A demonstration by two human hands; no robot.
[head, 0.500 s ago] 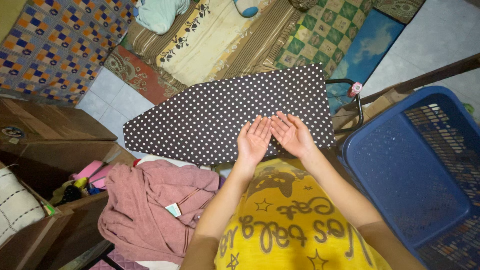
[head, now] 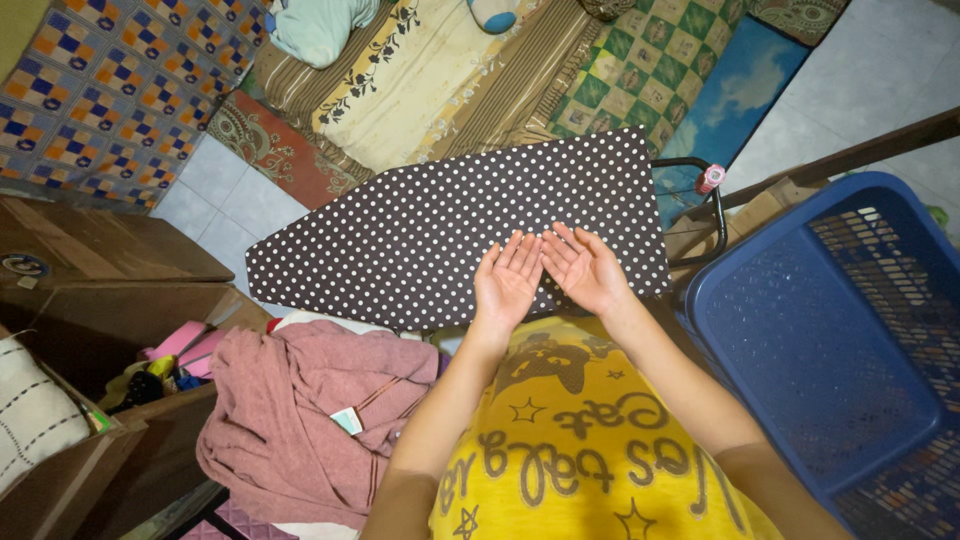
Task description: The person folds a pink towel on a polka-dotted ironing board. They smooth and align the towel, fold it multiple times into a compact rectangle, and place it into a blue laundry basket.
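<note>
Left hand [head: 507,282] and right hand [head: 585,270] lie open, empty, over our dotted ironing board [head: 420,230]; beside it, a soft pink garment [head: 300,410] looks light, best gathered by its bulk.

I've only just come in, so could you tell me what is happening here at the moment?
A person in a yellow shirt holds the left hand and right hand open, palms up, side by side over a dark polka-dot ironing board. Neither hand holds anything. A pink garment lies heaped to the left; a blue laundry basket stands to the right.
</note>
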